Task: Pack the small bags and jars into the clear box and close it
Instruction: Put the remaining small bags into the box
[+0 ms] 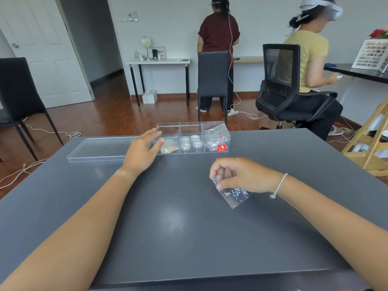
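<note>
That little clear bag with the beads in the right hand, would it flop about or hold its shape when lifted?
Probably floppy: the small bag is thin clear film, and it hangs creased from the right hand, which pinches its top. It looks light, holding only a few tiny beads. Those sit loose near the middle, so they would likely slide about as the bag tilts.

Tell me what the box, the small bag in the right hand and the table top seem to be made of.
Box: apparently rigid clear plastic, glossy; contents show through.
Small bag: thin clear plastic film; beads visible inside.
Table top: dark grey, smooth, semi-matte, with soft reflections; possibly laminate.
</note>
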